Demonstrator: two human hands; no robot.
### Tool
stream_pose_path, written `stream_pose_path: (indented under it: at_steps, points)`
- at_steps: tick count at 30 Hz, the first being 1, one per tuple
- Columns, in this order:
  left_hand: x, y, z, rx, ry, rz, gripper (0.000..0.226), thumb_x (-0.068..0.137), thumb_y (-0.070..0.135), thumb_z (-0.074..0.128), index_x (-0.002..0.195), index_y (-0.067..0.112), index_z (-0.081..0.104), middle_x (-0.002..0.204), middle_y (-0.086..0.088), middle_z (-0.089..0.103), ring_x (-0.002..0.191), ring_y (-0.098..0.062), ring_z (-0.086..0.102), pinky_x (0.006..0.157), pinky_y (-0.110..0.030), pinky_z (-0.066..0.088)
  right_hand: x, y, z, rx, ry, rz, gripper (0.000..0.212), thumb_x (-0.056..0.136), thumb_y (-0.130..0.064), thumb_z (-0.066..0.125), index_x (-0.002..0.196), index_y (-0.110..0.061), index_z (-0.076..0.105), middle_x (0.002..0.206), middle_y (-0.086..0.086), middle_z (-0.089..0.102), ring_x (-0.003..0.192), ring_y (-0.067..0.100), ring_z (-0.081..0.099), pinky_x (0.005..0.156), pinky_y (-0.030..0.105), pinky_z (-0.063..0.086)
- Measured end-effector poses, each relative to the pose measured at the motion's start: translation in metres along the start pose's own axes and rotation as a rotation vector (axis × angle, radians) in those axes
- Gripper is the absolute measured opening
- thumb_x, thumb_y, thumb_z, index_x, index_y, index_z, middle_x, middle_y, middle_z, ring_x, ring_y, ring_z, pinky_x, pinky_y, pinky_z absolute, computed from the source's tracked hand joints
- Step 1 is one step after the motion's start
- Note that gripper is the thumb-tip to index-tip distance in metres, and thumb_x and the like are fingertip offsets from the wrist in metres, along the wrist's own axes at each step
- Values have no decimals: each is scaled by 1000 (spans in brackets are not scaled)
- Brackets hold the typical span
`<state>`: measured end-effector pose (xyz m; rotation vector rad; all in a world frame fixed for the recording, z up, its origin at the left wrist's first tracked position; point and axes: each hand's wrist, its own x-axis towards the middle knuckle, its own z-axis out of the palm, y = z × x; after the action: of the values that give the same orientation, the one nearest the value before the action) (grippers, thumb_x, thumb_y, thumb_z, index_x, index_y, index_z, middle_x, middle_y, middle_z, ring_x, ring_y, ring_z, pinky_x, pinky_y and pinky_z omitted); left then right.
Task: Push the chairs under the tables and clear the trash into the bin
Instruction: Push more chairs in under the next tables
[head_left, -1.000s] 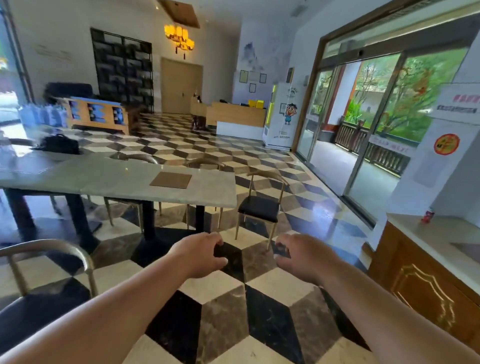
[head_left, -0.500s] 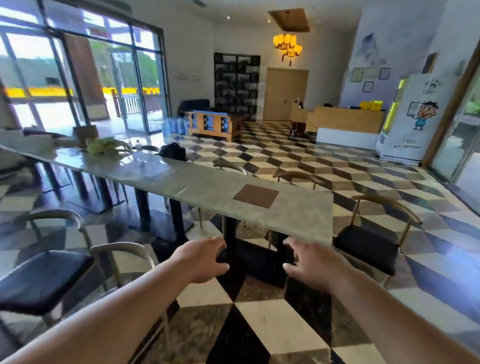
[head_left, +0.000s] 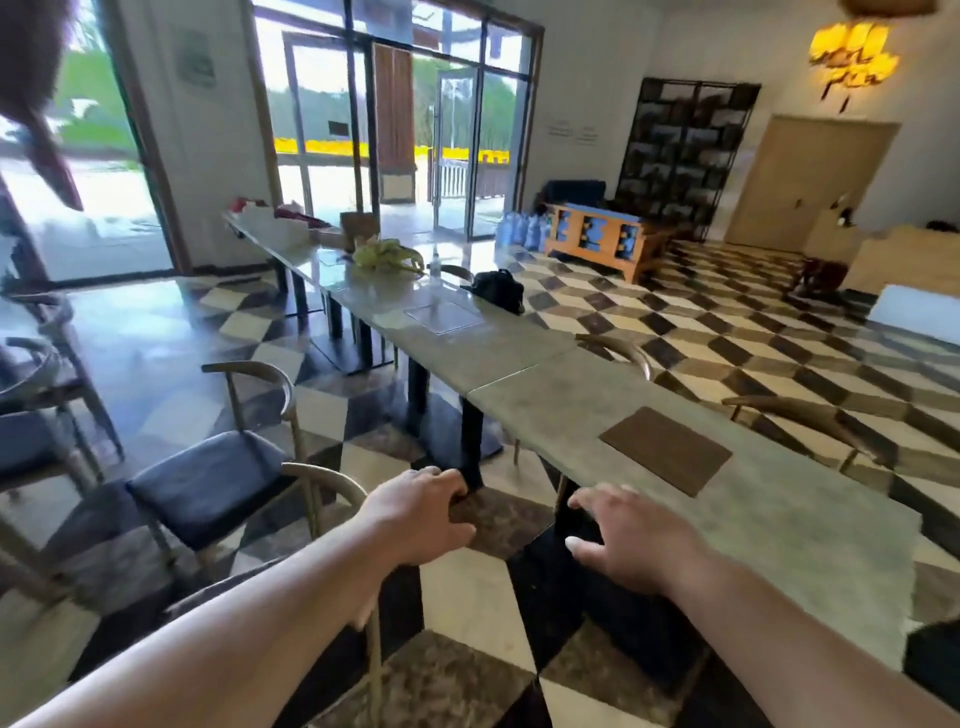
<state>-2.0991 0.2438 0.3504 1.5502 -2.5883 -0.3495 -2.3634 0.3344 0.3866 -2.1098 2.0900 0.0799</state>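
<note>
A long row of grey stone-topped tables (head_left: 524, 364) runs from the near right to the far left. My left hand (head_left: 415, 512) hovers with loosely curled fingers just right of the curved back of a near chair (head_left: 332, 480), holding nothing. My right hand (head_left: 623, 540) is spread open at the near table's edge. A second dark-cushioned chair (head_left: 208, 483) stands pulled out to the left. Two chairs (head_left: 800, 415) sit on the table's far side. Green leafy scraps (head_left: 387, 255), a small bottle and boxes lie on the far tables.
A black bag (head_left: 496, 288) rests on the table's far edge, and a brown mat (head_left: 665, 449) lies on the near top. More chairs (head_left: 47, 374) stand at the far left. Glass doors, water jugs (head_left: 522, 231) and a wooden bench (head_left: 608, 241) line the back.
My view has swung left, bringing the full table row and glass doors into sight. Both hands stay stretched forward; the left one is now beside a chair back.
</note>
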Motion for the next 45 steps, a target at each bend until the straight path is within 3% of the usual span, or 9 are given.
stream_pose_path:
  at_steps: [7,12,19,22,27,32,36,45]
  points:
    - [143,-88,-4,-85,5,-98,62,91,61,68,145,38,50,132,6,63,112,-17,63,83,-32,55,180,6,-32,-20,-74,-13,74,100,-56,57,162,-32,24,159,0,48,142,23,50,110,42,45]
    - [235,-156,-50,-42,74,-171,56,91,63,66,137,33,56,126,5,68,109,-19,66,83,-35,56,298,2,-80,-70,35,-63,55,96,-58,54,145,-31,52,138,-4,63,127,17,56,94,37,50]
    - [298,-223,-58,-78,107,-303,62,91,63,70,142,33,53,132,8,68,115,-14,67,85,-28,59,451,-33,-89,-142,50,-275,51,95,-60,54,133,-27,60,130,1,63,126,26,53,101,39,44]
    - [308,-254,-55,-94,113,-448,58,92,61,71,141,35,55,128,9,68,111,-12,66,83,-27,58,523,-53,-77,-127,26,-391,55,96,-60,56,140,-27,55,132,1,64,129,26,54,101,39,44]
    - [311,-301,-37,-157,109,-795,61,92,57,71,145,36,51,133,10,62,113,-11,62,87,-32,58,635,-99,-47,-101,-123,-612,78,96,-62,59,160,-31,28,143,1,61,130,24,57,103,39,50]
    - [304,-312,-21,-131,64,-1113,80,89,68,64,158,36,38,159,10,45,144,-18,41,113,-41,42,714,-145,-25,-149,-167,-926,78,94,-67,57,160,-34,33,159,-4,44,148,21,37,117,38,38]
    - [293,-308,-5,-205,32,-1318,78,90,69,61,157,36,36,157,5,47,140,-22,47,107,-42,45,751,-200,-5,-158,-247,-1097,80,93,-65,63,160,-35,31,153,-4,52,136,22,52,107,38,49]
    - [233,-325,86,-488,122,-1654,67,93,58,62,152,36,41,151,6,52,129,-23,56,98,-39,49,741,-318,104,-488,-367,-1496,61,95,-61,58,148,-34,47,137,-5,58,133,25,52,105,39,48]
